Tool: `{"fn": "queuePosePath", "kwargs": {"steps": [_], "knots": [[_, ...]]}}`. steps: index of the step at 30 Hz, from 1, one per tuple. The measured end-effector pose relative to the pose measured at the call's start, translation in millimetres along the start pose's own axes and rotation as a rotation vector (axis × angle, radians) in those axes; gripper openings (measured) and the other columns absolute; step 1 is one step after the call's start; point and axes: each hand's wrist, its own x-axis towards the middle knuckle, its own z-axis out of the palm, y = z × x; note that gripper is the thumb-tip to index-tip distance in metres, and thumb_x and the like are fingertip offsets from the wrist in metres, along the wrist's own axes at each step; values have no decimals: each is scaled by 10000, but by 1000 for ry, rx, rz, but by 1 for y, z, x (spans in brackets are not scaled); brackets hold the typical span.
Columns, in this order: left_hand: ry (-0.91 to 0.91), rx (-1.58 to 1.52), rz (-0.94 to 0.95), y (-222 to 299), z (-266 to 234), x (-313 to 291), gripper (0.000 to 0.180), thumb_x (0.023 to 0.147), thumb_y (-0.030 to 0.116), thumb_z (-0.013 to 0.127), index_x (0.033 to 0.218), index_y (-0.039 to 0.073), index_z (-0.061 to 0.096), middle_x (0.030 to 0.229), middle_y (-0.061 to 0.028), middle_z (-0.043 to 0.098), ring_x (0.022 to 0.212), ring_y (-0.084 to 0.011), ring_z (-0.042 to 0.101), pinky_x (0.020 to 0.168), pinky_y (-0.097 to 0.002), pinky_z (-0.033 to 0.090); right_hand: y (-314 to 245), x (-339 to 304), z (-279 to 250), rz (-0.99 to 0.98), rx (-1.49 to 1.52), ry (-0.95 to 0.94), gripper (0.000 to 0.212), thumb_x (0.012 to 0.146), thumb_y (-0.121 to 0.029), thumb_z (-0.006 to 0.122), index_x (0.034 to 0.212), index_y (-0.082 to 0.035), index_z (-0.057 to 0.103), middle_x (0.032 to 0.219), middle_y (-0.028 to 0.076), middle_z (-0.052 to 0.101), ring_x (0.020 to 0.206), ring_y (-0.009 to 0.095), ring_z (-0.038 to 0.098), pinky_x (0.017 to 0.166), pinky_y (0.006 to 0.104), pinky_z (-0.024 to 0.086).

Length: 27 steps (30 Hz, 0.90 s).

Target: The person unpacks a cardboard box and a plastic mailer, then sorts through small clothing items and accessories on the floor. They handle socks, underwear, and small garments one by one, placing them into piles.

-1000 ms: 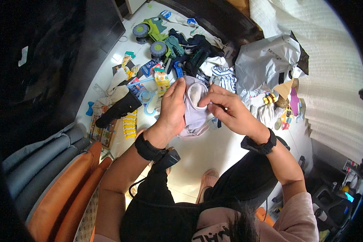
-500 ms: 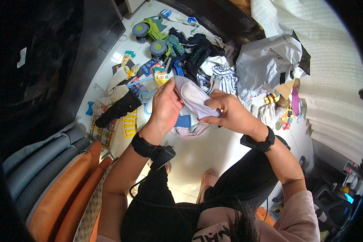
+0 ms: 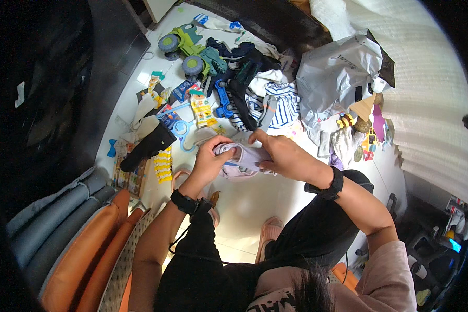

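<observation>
A small pale lavender cloth garment (image 3: pixel 250 158), folded or rolled with an opening at its left end, is stretched between both hands above the floor. My left hand (image 3: pixel 211 162) is closed on the left end, its thumb at the opening. On the other end my right hand (image 3: pixel 295 160) pinches the cloth between thumb and fingers, with the index finger raised. Under the held cloth lies a pale pink garment (image 3: pixel 240 173), partly hidden. Beyond the hands a blue toy car (image 3: pixel 223 99) and blue-and-white striped cloth (image 3: pixel 282 105) lie in the pile.
A green toy truck (image 3: pixel 192 57) stands at the far left beside dark clothes (image 3: pixel 247 57). A grey plastic bag (image 3: pixel 340 75) sits at the far right, near a bee-striped toy (image 3: pixel 346 121). A black sock (image 3: pixel 148 149) lies left of yellow packets (image 3: pixel 163 165). Grey and orange cushions (image 3: pixel 83 249) line the left.
Both hands have come lower and nearer to me with the lavender garment. It has turned from its broad face to a narrower folded shape with the opening toward the left hand.
</observation>
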Motion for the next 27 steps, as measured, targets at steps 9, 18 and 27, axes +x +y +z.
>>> {"fn": "queuePosePath", "kwargs": {"steps": [9, 18, 27], "knots": [[181, 584, 150, -17, -4, -4, 220, 784, -108, 674, 955, 14, 608, 867, -67, 613, 817, -137, 614, 741, -274, 498, -1, 1, -1, -72, -29, 76, 297, 740, 79, 735, 963, -16, 564, 901, 170, 646, 857, 375, 660, 735, 414, 511], [316, 313, 10, -40, -29, 17, 288, 756, -168, 645, 953, 25, 560, 934, -104, 615, 838, -216, 663, 778, -337, 530, -2, 5, -40, 59, 76, 194, 323, 756, 34, 773, 1038, 11, 617, 868, 181, 634, 788, 319, 645, 707, 407, 498], [207, 250, 112, -19, -27, 25, 351, 774, -147, 659, 1059, 34, 560, 952, -99, 661, 895, -210, 690, 812, -331, 544, -6, 4, -42, 0, 105, 168, 209, 847, -103, 803, 917, 21, 650, 781, 158, 635, 777, 298, 633, 689, 395, 489]]}}
